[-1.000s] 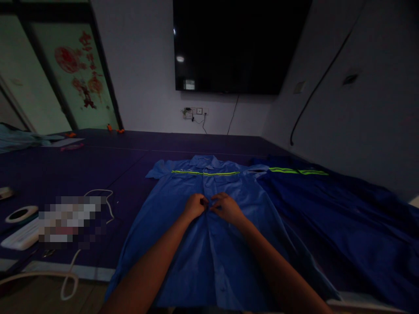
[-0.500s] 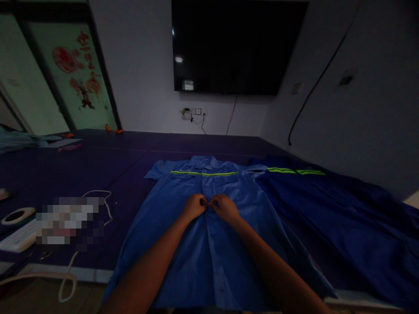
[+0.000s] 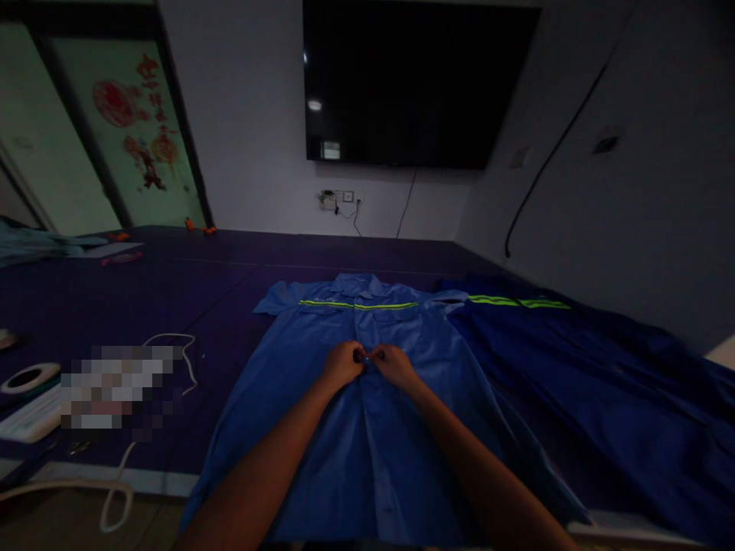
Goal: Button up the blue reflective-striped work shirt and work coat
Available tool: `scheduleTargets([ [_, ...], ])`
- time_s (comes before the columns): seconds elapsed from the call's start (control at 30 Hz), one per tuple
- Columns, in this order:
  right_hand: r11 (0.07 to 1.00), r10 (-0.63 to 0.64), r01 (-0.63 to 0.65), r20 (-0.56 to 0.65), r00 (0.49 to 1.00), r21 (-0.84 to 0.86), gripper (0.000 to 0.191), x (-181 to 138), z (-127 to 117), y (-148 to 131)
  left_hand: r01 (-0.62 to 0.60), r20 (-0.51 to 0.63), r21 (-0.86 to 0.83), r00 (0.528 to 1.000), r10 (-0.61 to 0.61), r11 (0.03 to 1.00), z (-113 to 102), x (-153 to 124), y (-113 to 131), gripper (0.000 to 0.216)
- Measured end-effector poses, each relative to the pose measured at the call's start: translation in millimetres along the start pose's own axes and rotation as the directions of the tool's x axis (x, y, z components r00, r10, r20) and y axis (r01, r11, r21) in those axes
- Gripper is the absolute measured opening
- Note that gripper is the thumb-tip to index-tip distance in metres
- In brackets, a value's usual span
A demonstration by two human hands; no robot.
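A blue short-sleeved work shirt [image 3: 321, 428] with a yellow-green chest stripe lies flat in front of me, its collar at the far end. My left hand [image 3: 344, 362] pinches the shirt's front placket at mid-length. Close beside it, my right hand [image 3: 393, 363] is closed on the same edge, the fingertips of both hands almost touching. A small bit of cloth, perhaps with a button, shows between the fingertips; it is too dark to tell. Below the hands the placket runs down toward me.
Darker blue garments [image 3: 597, 383] with a yellow-green stripe lie at the right. At the left are a roll of tape [image 3: 30, 379], a blurred-out item [image 3: 118, 386] and a white cord [image 3: 187, 356] on the purple surface [image 3: 218, 306]. A television [image 3: 419, 84] hangs on the wall.
My fingers have shifted very slightly at the placket, and a small piece between the fingertips shows a little more. The shirt lies as before.
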State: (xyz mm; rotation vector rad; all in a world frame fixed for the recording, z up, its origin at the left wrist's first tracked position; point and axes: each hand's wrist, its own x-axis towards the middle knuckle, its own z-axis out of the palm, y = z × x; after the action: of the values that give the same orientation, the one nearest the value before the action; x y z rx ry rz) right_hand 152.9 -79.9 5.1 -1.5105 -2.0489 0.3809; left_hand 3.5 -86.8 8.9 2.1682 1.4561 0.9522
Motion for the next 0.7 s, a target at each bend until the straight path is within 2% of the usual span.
scheduleTargets([
  [0.3,0.995,-0.061,0.061,-0.002,0.998,-0.075,0.019,-4,-4,-1,-0.048,-0.004,0.061,0.999,0.049,0.997,0,1,-6,0.013],
  [0.5,0.983,-0.13,0.125,-0.034,0.991,-0.134,0.022,-8,0,-3,-0.098,-0.05,0.045,0.994,0.1,0.994,3,3,-16,0.008],
  [0.7,0.94,-0.179,0.171,-0.001,0.984,-0.296,0.026,-13,4,-9,-0.139,-0.079,0.01,0.987,0.139,0.99,4,1,-20,0.011],
])
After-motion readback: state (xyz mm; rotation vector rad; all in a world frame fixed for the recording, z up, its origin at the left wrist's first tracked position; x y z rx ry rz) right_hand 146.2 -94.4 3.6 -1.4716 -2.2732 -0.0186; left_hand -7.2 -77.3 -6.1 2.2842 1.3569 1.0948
